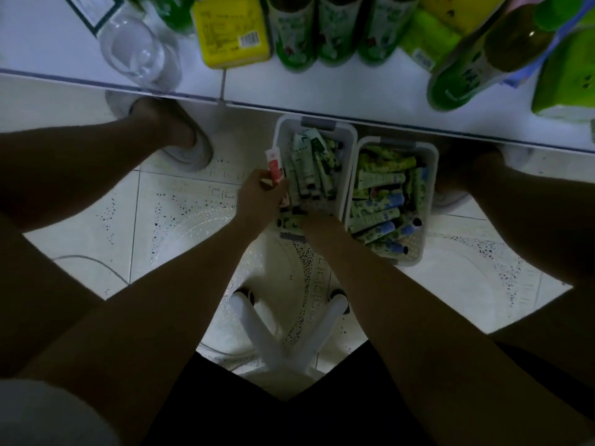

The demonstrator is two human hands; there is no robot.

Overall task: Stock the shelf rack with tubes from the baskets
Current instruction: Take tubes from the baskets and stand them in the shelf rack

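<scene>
Pinching a red-and-white tube at the left basket's nine o'clock rim, the left hand risks dropping it, while the right hand digs unseen among tubes.

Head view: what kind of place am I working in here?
Probably a small shop aisle. A white shelf holds rows of green bottles and a yellow pack with a barcode, and two baskets of tubes sit on the tiled floor below it.
</scene>
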